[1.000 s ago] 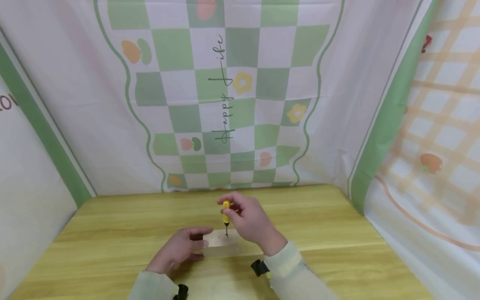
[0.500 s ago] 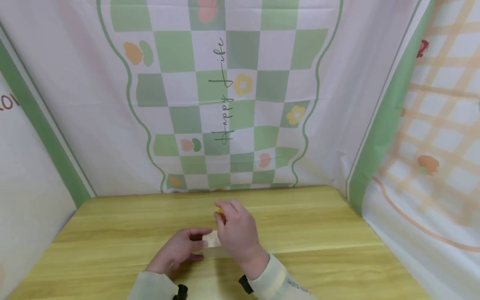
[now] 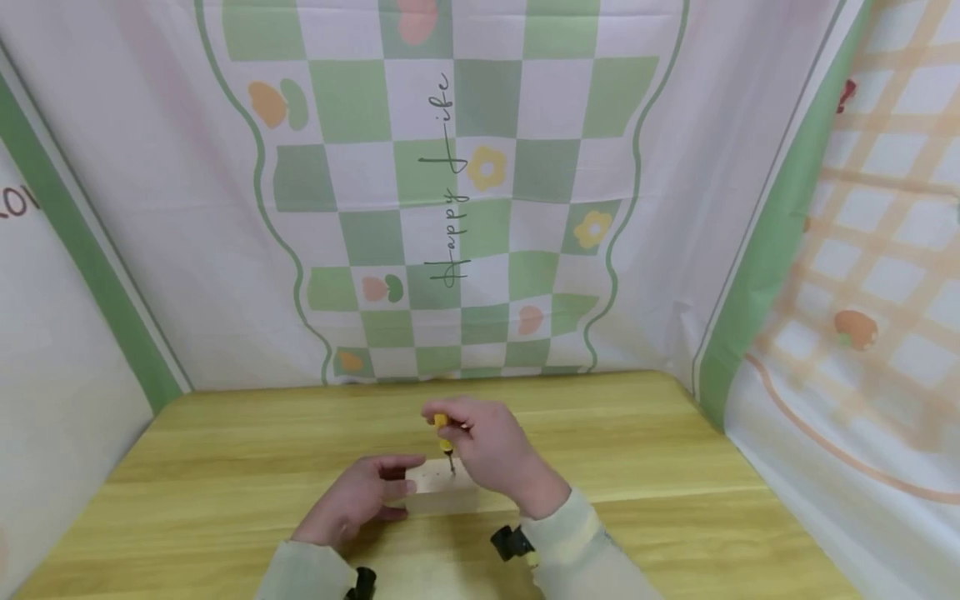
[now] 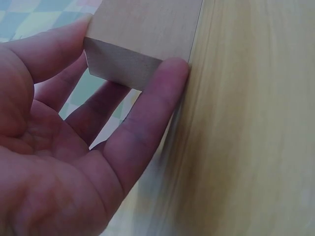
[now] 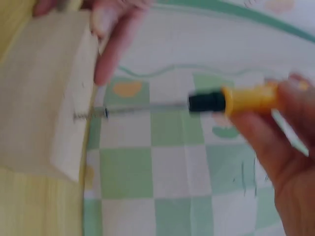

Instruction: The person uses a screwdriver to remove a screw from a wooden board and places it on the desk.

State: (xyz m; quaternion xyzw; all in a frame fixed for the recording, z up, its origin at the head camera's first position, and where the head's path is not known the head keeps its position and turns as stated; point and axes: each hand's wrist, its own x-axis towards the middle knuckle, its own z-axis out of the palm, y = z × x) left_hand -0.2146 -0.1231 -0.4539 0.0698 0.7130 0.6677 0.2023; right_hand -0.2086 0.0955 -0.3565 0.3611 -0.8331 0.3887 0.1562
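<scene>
Nearest us, two pale sleeves (image 3: 581, 546) come in from the bottom edge, with a black wrist piece (image 3: 365, 582) showing beside the left cuff and another just under the right one. Beyond the cuffs we see the left hand (image 3: 360, 498) gripping one end of a pale wooden block (image 3: 444, 502), its fingers bent about that end with their tips on different sides. The block rests on the desk (image 3: 637, 458), in front of the person, and its upper face bears a few small dark marks (image 3: 438, 475).

Over the other end, the right hand (image 3: 501, 450) has its fingers curled round the yellow handle of a screwdriver (image 3: 444, 432), which leans slightly. In the right wrist view we find its shaft meeting a screw (image 5: 89, 116) that stands out from the block's upper face, part of its thread exposed; blur keeps us from telling how deep it sits.

Past the desk's far edge hangs a green-and-white checked cloth (image 3: 483, 96) lettered "Happy Life" sideways, with an orange plaid cloth (image 3: 885, 275) on the right.
</scene>
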